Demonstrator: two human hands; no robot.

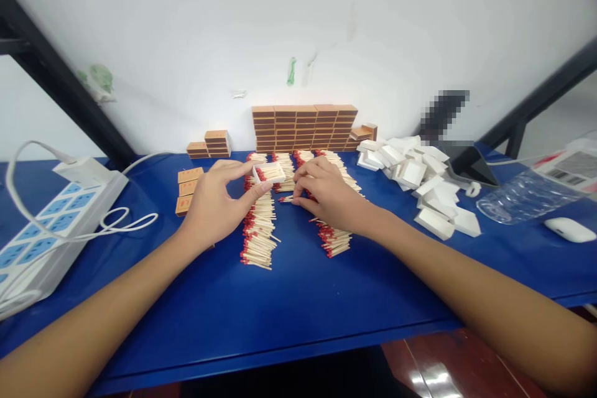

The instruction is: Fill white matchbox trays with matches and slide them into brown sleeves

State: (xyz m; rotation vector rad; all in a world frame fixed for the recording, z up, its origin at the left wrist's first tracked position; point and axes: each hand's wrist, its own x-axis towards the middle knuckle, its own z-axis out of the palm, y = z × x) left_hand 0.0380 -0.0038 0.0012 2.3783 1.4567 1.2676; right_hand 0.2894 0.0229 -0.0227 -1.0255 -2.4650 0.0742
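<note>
Nearest lay the bare front of the blue table, crossed by both forearms. Further in, two rows of red-tipped matches ran away from the person, one under each wrist. The left hand was clamped by thumb and fingertips on a small white tray, held tilted just above the left row with matches inside it. The right hand, just beside the tray, had its fingers drawn together on a small bunch of matches against the tabletop. A power strip sat far left, a heap of empty white trays to the right. At the back, brown matchbox sleeves stood stacked against the wall
</note>
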